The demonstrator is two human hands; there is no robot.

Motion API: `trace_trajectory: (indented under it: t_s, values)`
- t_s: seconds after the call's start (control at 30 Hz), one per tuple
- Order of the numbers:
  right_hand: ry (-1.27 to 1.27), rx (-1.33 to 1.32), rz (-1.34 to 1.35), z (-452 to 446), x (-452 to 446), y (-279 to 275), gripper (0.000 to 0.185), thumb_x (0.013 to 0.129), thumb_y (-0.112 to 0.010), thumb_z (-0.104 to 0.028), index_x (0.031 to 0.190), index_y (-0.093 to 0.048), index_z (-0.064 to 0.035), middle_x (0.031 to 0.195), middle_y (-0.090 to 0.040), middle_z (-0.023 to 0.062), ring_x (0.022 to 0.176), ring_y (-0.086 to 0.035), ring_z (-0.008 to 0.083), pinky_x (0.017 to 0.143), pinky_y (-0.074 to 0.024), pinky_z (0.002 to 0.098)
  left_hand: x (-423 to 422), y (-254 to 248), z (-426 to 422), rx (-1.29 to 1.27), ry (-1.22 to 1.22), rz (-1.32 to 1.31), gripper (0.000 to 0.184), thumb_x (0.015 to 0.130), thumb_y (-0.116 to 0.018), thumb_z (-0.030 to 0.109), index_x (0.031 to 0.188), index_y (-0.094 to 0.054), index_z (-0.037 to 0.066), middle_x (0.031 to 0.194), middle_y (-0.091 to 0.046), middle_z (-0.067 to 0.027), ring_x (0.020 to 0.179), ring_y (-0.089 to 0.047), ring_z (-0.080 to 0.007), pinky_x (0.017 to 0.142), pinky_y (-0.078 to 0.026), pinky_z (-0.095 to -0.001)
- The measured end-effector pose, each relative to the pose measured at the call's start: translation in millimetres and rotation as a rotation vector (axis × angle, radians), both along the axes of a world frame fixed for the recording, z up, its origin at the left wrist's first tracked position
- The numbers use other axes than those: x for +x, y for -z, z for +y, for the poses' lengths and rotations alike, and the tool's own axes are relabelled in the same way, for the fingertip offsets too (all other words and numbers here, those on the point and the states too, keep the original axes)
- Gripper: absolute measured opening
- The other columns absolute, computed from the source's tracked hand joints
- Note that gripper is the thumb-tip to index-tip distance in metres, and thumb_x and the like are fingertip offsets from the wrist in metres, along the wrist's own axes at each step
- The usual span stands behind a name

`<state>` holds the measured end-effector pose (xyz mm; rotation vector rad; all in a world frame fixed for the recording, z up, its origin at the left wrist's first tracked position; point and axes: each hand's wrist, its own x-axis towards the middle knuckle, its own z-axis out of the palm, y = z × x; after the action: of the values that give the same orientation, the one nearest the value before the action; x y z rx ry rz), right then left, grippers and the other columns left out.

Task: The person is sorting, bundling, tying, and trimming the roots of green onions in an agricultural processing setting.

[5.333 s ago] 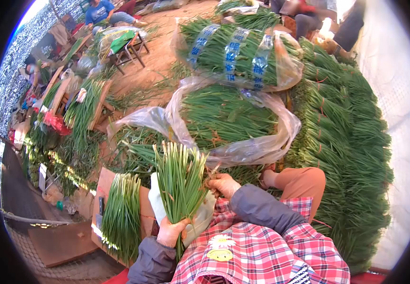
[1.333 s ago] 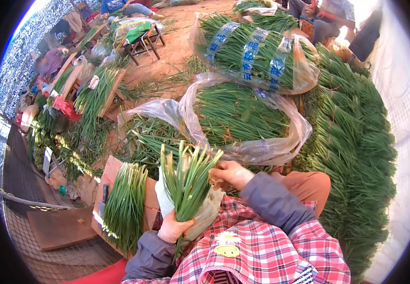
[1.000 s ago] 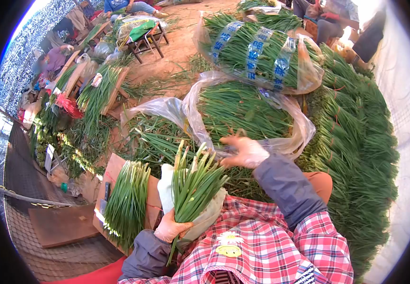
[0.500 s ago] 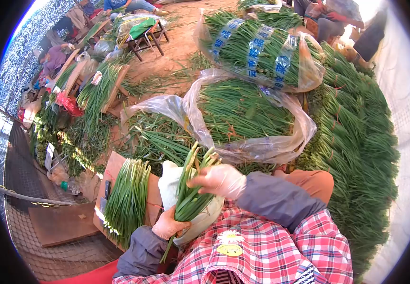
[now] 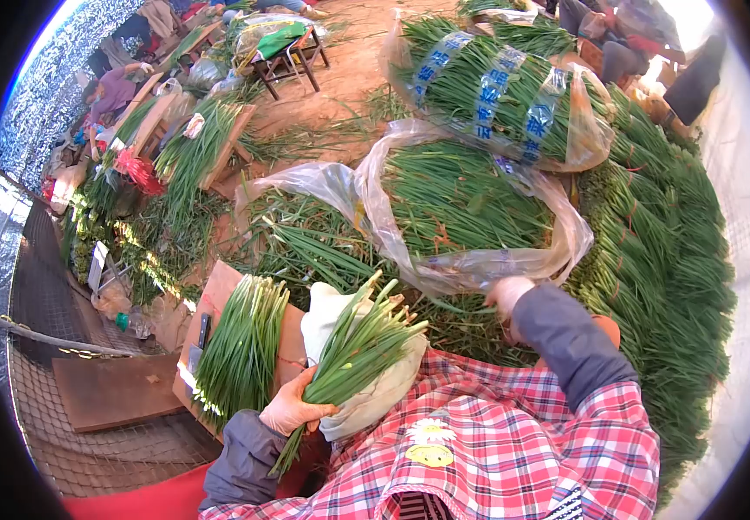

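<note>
My left hand [image 5: 297,407] is wrapped round the lower part of a bunch of green stalks [image 5: 353,347], whose pale ends point up and right over a white cloth [image 5: 324,314] on my lap. Left of it, a larger pile of stalks [image 5: 240,351] lies on a brown board [image 5: 219,290], beside a dark-handled tool [image 5: 204,331]. My right hand [image 5: 512,299] is off to the right, near the lower edge of an open plastic bag [image 5: 470,269] filled with stalks; its fingers point down, blurred and partly hidden.
A wrapped bundle with blue lettering [image 5: 496,91] lies beyond the open bag. Tied bunches [image 5: 669,286] are stacked along the right. Loose stalks [image 5: 305,247] cover the ground ahead. A folding stool [image 5: 292,62] stands farther off, and people sit at the upper left and upper right.
My right hand has left the bunch and moved right, toward the open bag's lower edge. My left hand still grips the bunch, now tilted more to the right. The view has shifted slightly.
</note>
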<state>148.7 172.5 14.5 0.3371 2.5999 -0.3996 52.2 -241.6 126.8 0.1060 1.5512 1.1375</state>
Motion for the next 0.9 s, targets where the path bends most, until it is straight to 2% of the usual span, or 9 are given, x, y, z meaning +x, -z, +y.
trace_trajectory:
  t_s: [0.03,0.1,0.23,0.37,0.47,0.6,0.7,0.83,0.9]
  values:
    - [-0.204,0.007,-0.003,-13,5,-10,0.036,0.074,-0.067,-0.025,0.109,-0.061,-0.0185,0.092,-0.063,0.0108,0.086,-0.06,0.0303,0.075,-0.047,0.0396,2,2,-1,0.005,-0.012,-0.007,0.072,0.073,-0.069,0.003,0.135,-0.032,0.005,0.079,-0.06,-0.0046,0.043,-0.048,-0.0087,0.04,-0.04,-0.0211]
    - [-0.093,-0.01,0.592,-48,-12,-47,0.042,0.072,-0.068,-0.028,0.112,-0.058,-0.0218,0.093,-0.062,0.008,0.086,-0.06,0.028,0.074,-0.0469,0.0405,5,4,2,-0.018,-0.012,0.002,0.069,0.072,-0.069,0.001,0.132,-0.035,0.004,0.081,-0.061,-0.0053,0.045,-0.049,-0.0094,0.041,-0.038,-0.0214]
    - [-0.51,-0.151,0.888,-114,-55,-81,0.043,0.066,-0.069,-0.03,0.107,-0.061,-0.02,0.087,-0.064,0.0046,0.083,-0.062,0.0244,0.071,-0.0487,0.0394,11,6,12,-0.074,0.002,0.026,0.068,0.071,-0.068,0.001,0.131,-0.036,0.004,0.081,-0.06,-0.0049,0.046,-0.048,-0.0097,0.042,-0.037,-0.0218]
    - [-0.393,-0.129,0.891,-109,-67,-67,0.012,0.07,-0.063,-0.021,0.079,-0.07,-0.0189,0.063,-0.061,0.0072,0.061,-0.061,0.026,0.057,-0.0492,0.0376,11,-9,13,-0.027,0.014,-0.022,0.068,0.072,-0.069,0.002,0.131,-0.036,0.002,0.079,-0.06,-0.0046,0.047,-0.049,-0.0098,0.043,-0.037,-0.0222]
    - [0.144,-0.193,0.587,-44,-64,-15,0.017,0.079,-0.058,-0.023,0.084,-0.07,-0.0118,0.075,-0.065,0.014,0.072,-0.063,0.0302,0.064,-0.0498,0.0352,7,0,-3,0.021,0.012,-0.014,0.073,0.074,-0.069,0.002,0.136,-0.03,0.004,0.082,-0.062,-0.0064,0.043,-0.049,-0.0099,0.039,-0.039,-0.0218]
    - [0.252,0.253,0.164,65,-11,90,0.025,0.079,-0.056,-0.032,0.092,-0.069,-0.0151,0.084,-0.066,0.0137,0.082,-0.064,0.0298,0.07,-0.0496,0.0427,4,5,-22,0.018,-0.022,-0.064,0.075,0.074,-0.069,0.001,0.137,-0.028,0.005,0.083,-0.063,-0.0069,0.044,-0.049,-0.0099,0.04,-0.038,-0.0216]
    - [0.026,0.105,-0.139,18,-2,0,0.036,0.078,-0.058,-0.04,0.1,-0.067,-0.0121,0.093,-0.065,0.0161,0.091,-0.062,0.029,0.077,-0.0476,0.0435,8,5,-24,0.01,-0.096,-0.027,0.075,0.072,-0.069,0.0,0.135,-0.029,0.003,0.083,-0.063,-0.0078,0.045,-0.049,-0.0096,0.04,-0.037,-0.0213]
    - [0.114,-0.692,0.408,-55,-36,-48,0.045,0.073,-0.064,-0.046,0.104,-0.066,-0.0131,0.092,-0.065,0.0152,0.091,-0.061,0.0298,0.079,-0.0457,0.039,22,8,-3,0.057,-0.169,0.104,0.07,0.07,-0.068,-0.003,0.13,-0.032,-0.001,0.086,-0.063,-0.0088,0.045,-0.049,-0.009,0.04,-0.037,-0.0207]
    - [-0.046,-0.482,0.299,-86,-47,-49,0.045,0.072,-0.065,-0.044,0.104,-0.065,-0.0118,0.09,-0.065,0.014,0.088,-0.061,0.0286,0.078,-0.0461,0.0367,24,20,1,0.116,-0.197,0.227,0.068,0.07,-0.067,-0.004,0.129,-0.033,0.0,0.087,-0.062,-0.0081,0.045,-0.048,-0.0087,0.04,-0.038,-0.0205]
